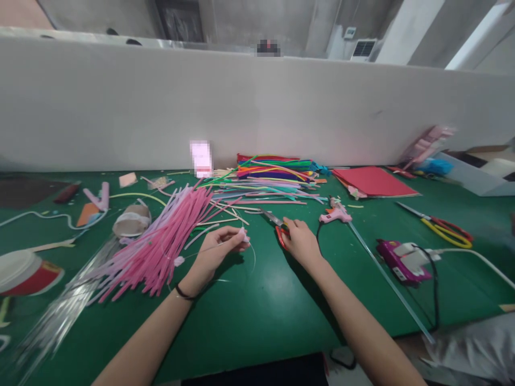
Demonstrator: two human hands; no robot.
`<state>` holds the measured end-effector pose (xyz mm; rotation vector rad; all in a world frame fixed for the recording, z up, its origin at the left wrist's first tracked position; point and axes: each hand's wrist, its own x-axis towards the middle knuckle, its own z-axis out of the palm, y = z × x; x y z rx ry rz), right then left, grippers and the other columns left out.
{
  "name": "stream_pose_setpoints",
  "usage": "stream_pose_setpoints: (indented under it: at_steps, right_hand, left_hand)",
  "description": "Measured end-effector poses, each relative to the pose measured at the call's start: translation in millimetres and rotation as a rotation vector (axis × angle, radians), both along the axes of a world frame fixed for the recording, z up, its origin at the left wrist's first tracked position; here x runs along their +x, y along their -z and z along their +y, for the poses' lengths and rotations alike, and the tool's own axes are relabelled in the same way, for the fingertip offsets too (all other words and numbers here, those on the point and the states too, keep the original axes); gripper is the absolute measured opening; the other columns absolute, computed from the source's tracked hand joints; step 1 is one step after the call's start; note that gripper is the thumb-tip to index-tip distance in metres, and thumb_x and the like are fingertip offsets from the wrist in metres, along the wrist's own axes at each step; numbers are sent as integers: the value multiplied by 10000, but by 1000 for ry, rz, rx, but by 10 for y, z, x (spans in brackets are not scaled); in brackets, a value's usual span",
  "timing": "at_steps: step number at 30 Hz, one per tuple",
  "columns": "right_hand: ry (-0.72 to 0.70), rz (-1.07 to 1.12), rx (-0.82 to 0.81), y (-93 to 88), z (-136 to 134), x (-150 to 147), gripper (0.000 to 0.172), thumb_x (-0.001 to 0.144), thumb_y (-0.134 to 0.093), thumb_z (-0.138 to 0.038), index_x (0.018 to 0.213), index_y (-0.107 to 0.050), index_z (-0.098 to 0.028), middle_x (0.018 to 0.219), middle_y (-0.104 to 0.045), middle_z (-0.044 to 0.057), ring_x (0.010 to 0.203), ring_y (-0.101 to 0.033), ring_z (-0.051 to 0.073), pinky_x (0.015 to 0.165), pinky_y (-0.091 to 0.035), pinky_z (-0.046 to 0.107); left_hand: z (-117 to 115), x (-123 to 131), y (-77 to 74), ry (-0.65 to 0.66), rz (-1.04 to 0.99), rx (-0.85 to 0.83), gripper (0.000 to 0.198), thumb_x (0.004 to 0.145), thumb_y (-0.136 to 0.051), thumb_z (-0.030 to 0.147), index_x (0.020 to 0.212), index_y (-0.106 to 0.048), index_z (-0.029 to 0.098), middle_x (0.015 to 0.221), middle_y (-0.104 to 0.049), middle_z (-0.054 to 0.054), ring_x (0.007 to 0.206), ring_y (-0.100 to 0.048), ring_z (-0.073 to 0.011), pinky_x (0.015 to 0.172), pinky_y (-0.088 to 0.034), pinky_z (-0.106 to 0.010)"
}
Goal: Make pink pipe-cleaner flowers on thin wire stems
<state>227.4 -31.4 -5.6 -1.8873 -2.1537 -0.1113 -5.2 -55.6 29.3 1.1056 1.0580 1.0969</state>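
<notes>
Left hand [219,249]: fingertips pinched together on a thin wire [254,256] with a pale tuft at its tip. It sits mid-table [257,316], just beside the pink pipe cleaners [164,241]. Right hand [301,242]: fingers curled on the red handles of 1 pair of scissors [272,218], blades toward the back edge. Judgement: keep the pinch close to the tuft to steady the wire, and seat the fingers fully before lifting. Glue gun [336,216] lies near.
</notes>
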Motion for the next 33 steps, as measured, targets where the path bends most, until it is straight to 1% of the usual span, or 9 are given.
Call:
stream_pose_setpoints:
  at_steps: [4,6,9,11,12,14,16,21,33]
  right_hand:
    - [43,-34,-24,-51,-84,-43,446,870,-501,-155,1308,-566,-94,1053,-626,184,996,-524,291,840,-402,376]
    - [54,72,-16,-96,-119,-88,402,853,-526,-157,1238,-625,-101,1104,-591,203,1015,-507,305,816,-404,393]
    - [-125,535,-149,-191,-157,-170,266,859,-559,-225,1071,-708,-162,1045,-617,136,915,-544,229,761,-421,340]
    - [-290,982,-431,-253,-184,-245,241,861,-587,-336,990,-718,-180,890,-650,68,753,-556,158,670,-422,282]
    - [-325,1187,-583,-276,-199,-288,260,843,-615,-392,946,-717,-176,819,-648,44,680,-543,133,622,-408,260]
    - [-287,1500,-774,-302,-227,-371,298,764,-700,-451,840,-706,-162,670,-603,-2,564,-487,91,552,-361,232]
    - [-216,1665,-846,-301,-244,-434,315,686,-771,-446,777,-694,-154,568,-539,-38,503,-435,67,519,-322,219]
    - [-210,1692,-832,-246,-236,-469,322,637,-809,-422,749,-706,-138,547,-542,-37,485,-424,61,494,-298,219]
    - [-325,1554,-575,-192,-272,-508,223,738,-698,-379,765,-685,-157,653,-611,-12,557,-487,86,557,-383,236]
  left_hand:
    - [-50,22,-45,61,44,52,268,686,-810,371,776,-687,151,702,-717,-35,655,-702,-177,658,-563,-276]
    - [-71,30,-55,107,48,63,257,682,-813,360,761,-681,154,702,-715,-27,651,-702,-173,654,-561,-265]
    - [-88,48,-53,160,61,54,245,694,-803,353,760,-682,151,696,-713,-24,647,-696,-164,661,-561,-257]
    - [-91,62,-45,186,74,48,248,695,-801,355,768,-688,147,698,-712,-26,649,-692,-162,664,-560,-257]
    - [-92,68,-40,194,77,50,250,694,-800,358,769,-689,146,703,-712,-28,649,-689,-162,662,-559,-258]
    - [-92,77,-28,200,83,54,252,691,-799,362,760,-688,146,713,-711,-31,645,-683,-162,655,-557,-261]
    - [-93,80,-15,200,96,55,250,687,-800,362,744,-684,148,707,-706,-31,635,-677,-162,644,-553,-262]
    - [-93,81,8,198,133,63,246,691,-795,363,739,-681,150,700,-704,-37,637,-671,-164,636,-543,-259]
    - [-95,82,-37,194,169,58,284,691,-789,394,712,-653,145,670,-696,-30,597,-645,-146,596,-508,-238]
